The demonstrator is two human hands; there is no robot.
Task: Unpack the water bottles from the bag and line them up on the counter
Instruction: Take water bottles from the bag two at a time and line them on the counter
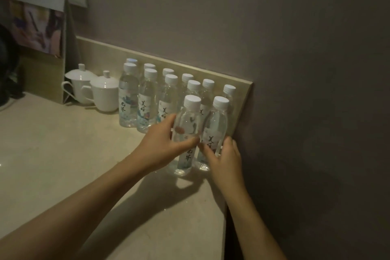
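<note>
Water bottles (147,99) stand upright in two rows along the low backsplash (101,53) on the counter (52,154), white caps up. Two more stand nearest the camera at the row's right end, close to the counter's edge. The left hand (160,148) wraps the left front bottle (186,133) from its left side, thumb across the front. The right hand (226,159) cups the right front bottle (215,131) low on its right side, fingers curled around the label. Both bottles' long axes run vertical and their bases look set on the counter, the pair nearly touching. Each hand is nearest its own bottle, so any nudging into line likely goes backward toward the row behind. No bag is in view.
</note>
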